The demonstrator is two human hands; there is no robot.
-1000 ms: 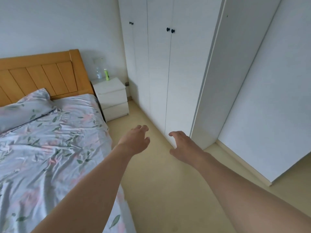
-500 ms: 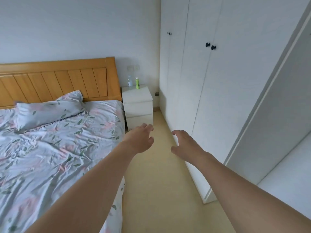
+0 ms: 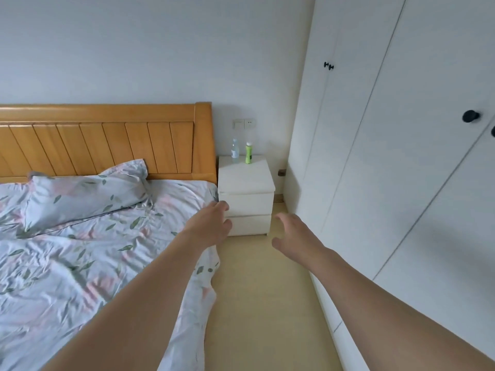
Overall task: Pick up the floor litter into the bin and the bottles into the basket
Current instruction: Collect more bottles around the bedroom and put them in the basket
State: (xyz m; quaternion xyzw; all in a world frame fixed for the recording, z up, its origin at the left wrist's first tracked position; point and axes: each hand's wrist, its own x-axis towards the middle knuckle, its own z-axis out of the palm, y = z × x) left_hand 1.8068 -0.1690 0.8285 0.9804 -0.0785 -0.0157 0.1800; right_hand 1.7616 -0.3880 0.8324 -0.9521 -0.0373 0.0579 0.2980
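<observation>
Both arms reached forward, the left hand (image 3: 211, 226) and right hand (image 3: 296, 236) spread loosely and holding nothing. Well ahead of them, a clear bottle (image 3: 235, 151) and a green bottle (image 3: 249, 153) stood upright, side by side, on the white nightstand (image 3: 246, 178) beside the bed (image 3: 80, 236).

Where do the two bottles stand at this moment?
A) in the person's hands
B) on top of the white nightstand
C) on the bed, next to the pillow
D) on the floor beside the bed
B: the clear bottle and the green bottle stand upright on the nightstand.
</observation>
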